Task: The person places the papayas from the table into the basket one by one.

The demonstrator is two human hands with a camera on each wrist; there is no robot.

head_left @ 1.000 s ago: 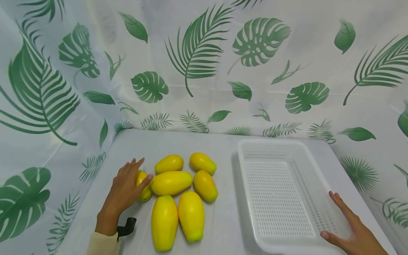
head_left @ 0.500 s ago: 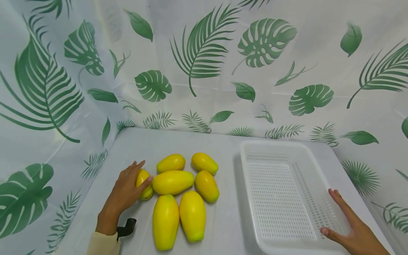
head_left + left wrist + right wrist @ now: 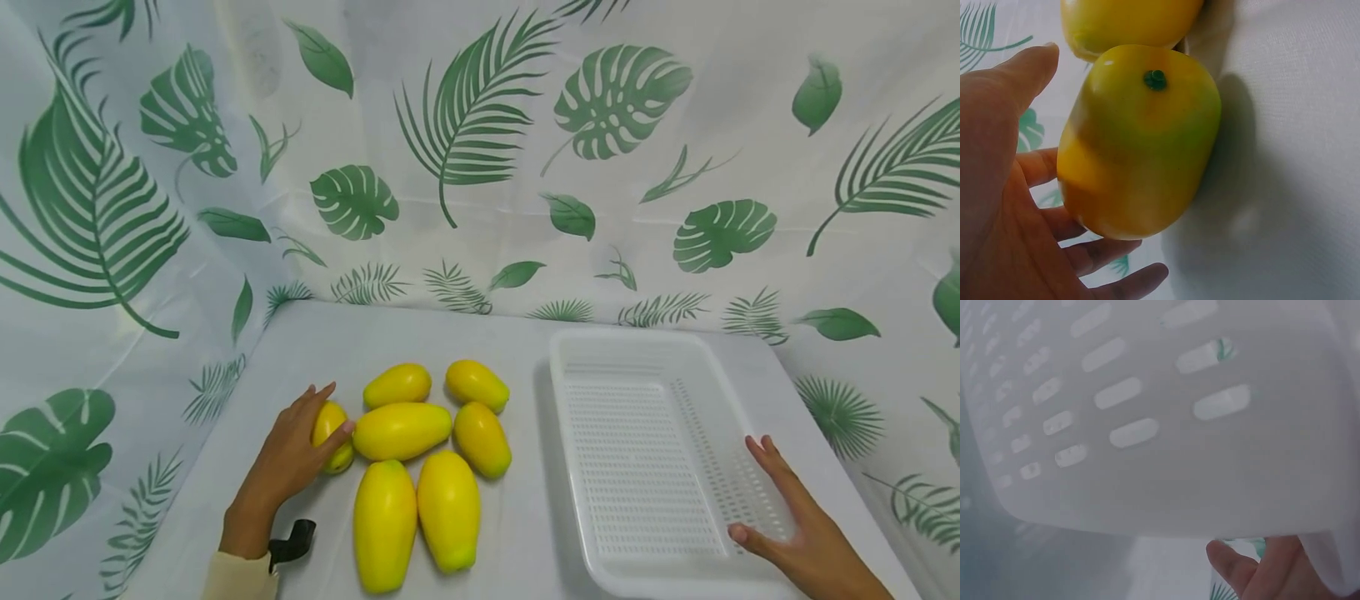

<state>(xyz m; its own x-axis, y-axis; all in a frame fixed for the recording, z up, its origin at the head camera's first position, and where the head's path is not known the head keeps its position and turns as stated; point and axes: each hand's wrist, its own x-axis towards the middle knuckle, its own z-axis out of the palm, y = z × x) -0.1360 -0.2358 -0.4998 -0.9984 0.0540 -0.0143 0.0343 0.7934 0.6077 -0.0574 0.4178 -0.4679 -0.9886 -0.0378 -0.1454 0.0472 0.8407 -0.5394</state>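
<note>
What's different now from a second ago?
The basket has slid a little left, nearer the yellow fruits. The right hand at its side moved left too. I can't see anything newly grabbed or let go. The left hand stayed by the leftmost fruit, and the fruits lie as before.

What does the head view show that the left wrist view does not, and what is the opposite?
Only the head view: the right hand, the white basket and all seven yellow fruits together.

Only the left wrist view: the palm side of the left hand and a clear look at the green stem of the fruit at its fingers.

Both: the left hand, that fruit, a neighbouring fruit, white table and leaf-printed backdrop.
</note>
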